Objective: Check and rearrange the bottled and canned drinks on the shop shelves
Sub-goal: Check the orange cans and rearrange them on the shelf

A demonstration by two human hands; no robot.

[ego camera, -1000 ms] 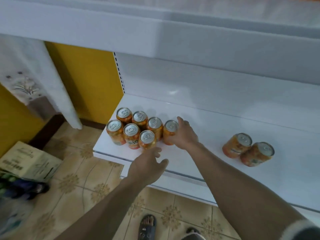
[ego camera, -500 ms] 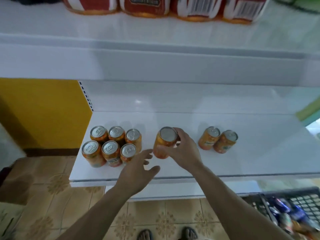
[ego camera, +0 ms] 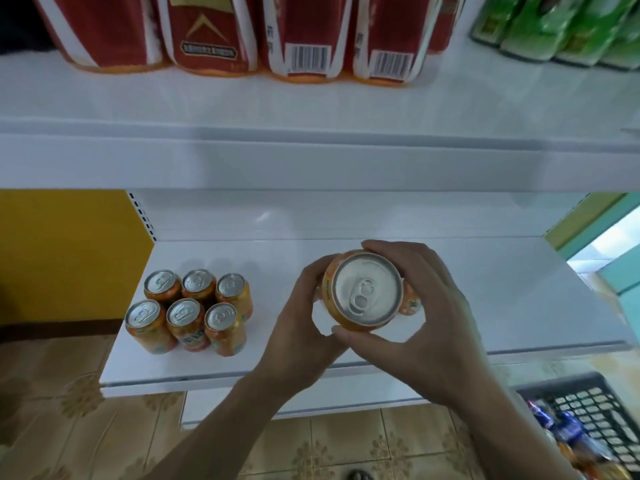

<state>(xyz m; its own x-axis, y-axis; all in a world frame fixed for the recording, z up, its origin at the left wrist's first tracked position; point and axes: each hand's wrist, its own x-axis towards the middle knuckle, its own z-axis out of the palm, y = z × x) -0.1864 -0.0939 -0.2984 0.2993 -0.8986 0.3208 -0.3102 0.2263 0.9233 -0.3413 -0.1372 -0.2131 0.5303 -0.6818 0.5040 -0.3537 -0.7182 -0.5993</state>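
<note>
- Your right hand (ego camera: pixel 426 323) and left hand (ego camera: pixel 301 327) both curl round one orange aluminium drink can (ego camera: pixel 365 289), held upright, silver top facing you, above the white lower shelf (ego camera: pixel 519 306).
- Six matching orange cans (ego camera: pixel 188 311) stand clustered at the shelf's left end.

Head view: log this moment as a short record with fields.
held item: orange can, upright, top facing the camera
left hand: holds the can's left side
right hand: grips its right side
lower shelf: six orange cans at the left, two rows of three
upper shelf: red packs, green packs
lower right: black basket
</note>
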